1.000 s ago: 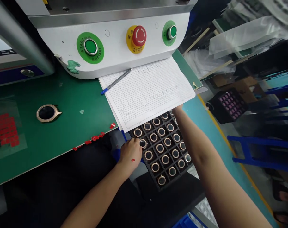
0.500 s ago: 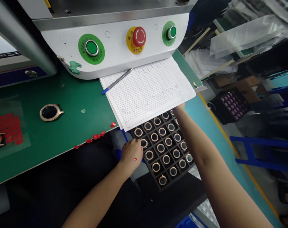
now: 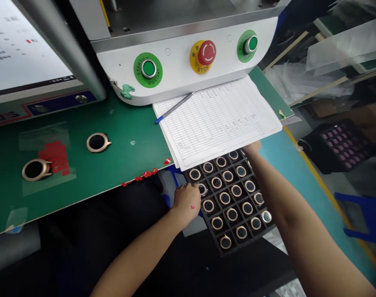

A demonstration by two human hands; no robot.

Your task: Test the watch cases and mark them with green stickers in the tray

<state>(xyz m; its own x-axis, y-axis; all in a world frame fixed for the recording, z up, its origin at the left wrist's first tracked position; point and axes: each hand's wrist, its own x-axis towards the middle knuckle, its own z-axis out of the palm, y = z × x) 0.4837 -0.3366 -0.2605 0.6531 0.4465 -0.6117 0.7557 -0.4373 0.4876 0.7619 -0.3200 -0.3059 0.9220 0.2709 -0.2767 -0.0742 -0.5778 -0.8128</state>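
A black compartment tray (image 3: 220, 252) holds several gold-rimmed watch cases with dark faces, one per cell. My left hand (image 3: 186, 200) rests at the tray's left edge, its fingers curled onto the watch case (image 3: 202, 189) in the second row's left cell. A small red sticker clings to the back of that hand. My right hand (image 3: 252, 147) reaches to the tray's far right corner, and the paper sheet (image 3: 218, 119) hides its fingers. Two more gold watch cases (image 3: 97, 142) (image 3: 36, 169) lie on the green mat (image 3: 113, 161) to the left.
A white machine (image 3: 181, 62) with two green start buttons and a red stop button stands behind the paper. A pen (image 3: 173, 108) lies on the sheet. Red stickers (image 3: 56, 156) sit on film at left. A screen is at the upper left, another black tray (image 3: 341, 144) at right.
The view has swung left, so a second watch case and the screen now show. My left hand stays curled on the same tray cell; my right hand stays at the tray's far corner.
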